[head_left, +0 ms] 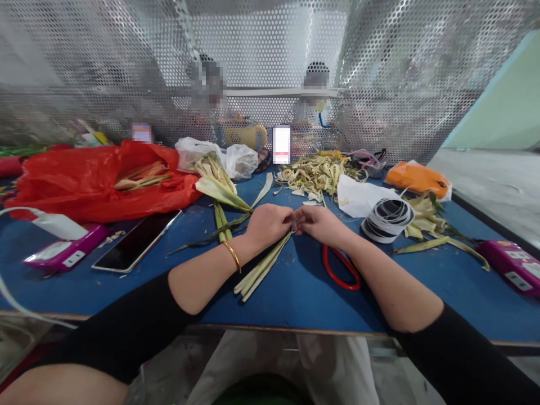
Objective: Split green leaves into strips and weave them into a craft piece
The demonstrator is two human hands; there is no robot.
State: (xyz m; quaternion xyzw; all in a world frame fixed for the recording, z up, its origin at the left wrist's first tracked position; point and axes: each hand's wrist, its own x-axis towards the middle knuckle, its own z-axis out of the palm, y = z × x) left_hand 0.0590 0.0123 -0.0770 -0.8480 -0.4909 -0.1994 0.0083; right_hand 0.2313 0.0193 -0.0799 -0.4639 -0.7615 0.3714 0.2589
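Note:
My left hand (268, 224) is closed around the top of a bundle of pale green leaf stalks (261, 267) that trails back toward me over the blue table (295, 292). A gold bangle sits on that wrist. My right hand (318, 223) meets it at the bundle's tip, fingers pinched there; what they pinch is too small to make out. A red ring-shaped band (341, 269) lies on the table under my right wrist.
A red plastic bag (84, 180) with stalks lies far left, a phone (135, 242) and a pink device (67, 252) near it. A coil of white bands (388, 218), leaf scraps (316, 174), an orange bag (415, 177) and another pink device (512, 264) lie right. Two people sit behind the perforated screen.

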